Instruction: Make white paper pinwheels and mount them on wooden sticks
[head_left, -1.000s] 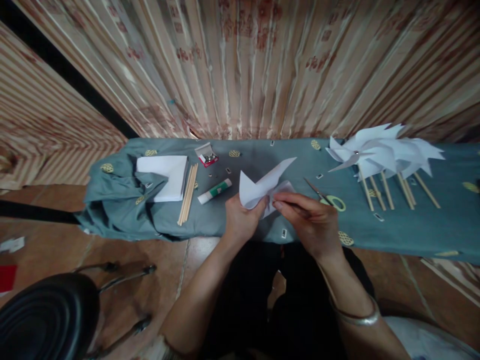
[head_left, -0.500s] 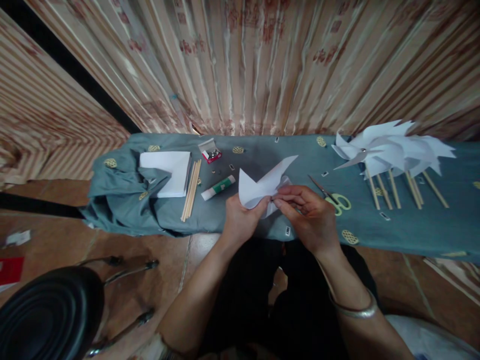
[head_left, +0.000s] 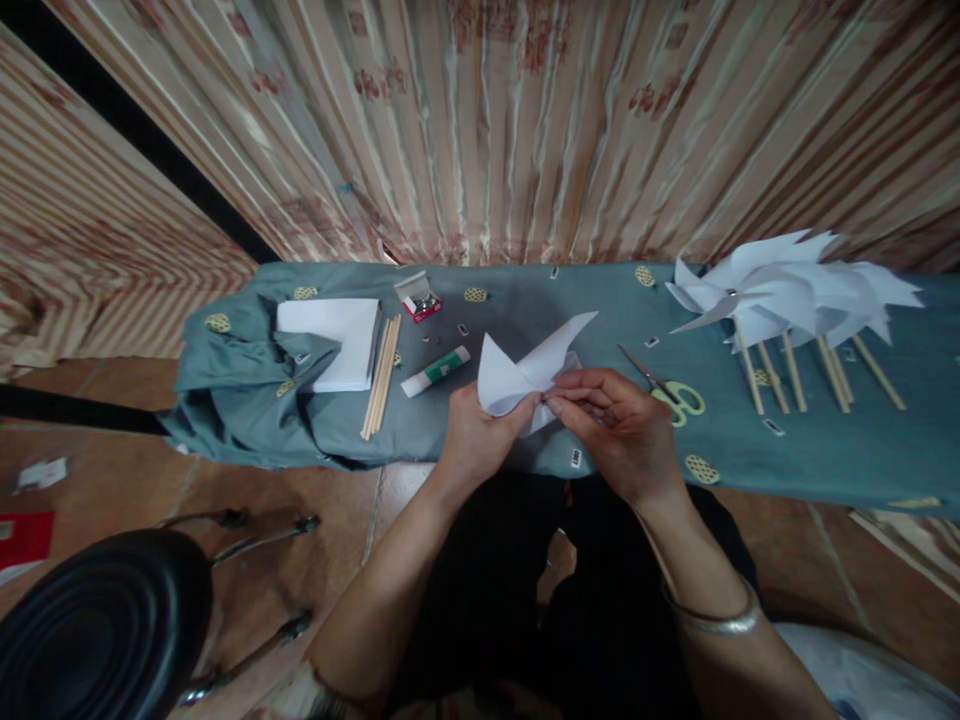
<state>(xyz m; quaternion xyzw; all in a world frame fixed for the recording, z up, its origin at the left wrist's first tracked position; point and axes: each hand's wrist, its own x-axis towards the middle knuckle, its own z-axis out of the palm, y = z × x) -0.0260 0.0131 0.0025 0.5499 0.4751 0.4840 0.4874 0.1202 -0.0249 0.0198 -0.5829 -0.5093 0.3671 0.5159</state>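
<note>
The paper (head_left: 529, 375), white and with curved, pointed blades, is held above the near edge of the table (head_left: 817, 455), in front of the person. The left hand (head_left: 480, 435) is closed on its near left side, thumb pressed over it, probably to stop the curved parts springing back. The right hand (head_left: 630, 430) is nearly closed, thumb and fingertips pinching at the middle of the paper, perhaps to keep the folds gathered there; whether some small thing sits between them is too small to tell

Left of the hands lie the glue (head_left: 435, 372), the sticks (head_left: 381, 378) in a loose bundle, and the sheets (head_left: 356, 345), partly covered by a fold of cloth (head_left: 247, 385). The open box (head_left: 420, 302) of small shiny pieces stands just beyond the glue, seemingly within easy reach. The scissors (head_left: 661, 388) lie right of the right hand, handles towards the near side. Far right, the pinwheels (head_left: 787, 285) overlap with their sticks pointing near, likely grouped to leave the middle free for handwork
</note>
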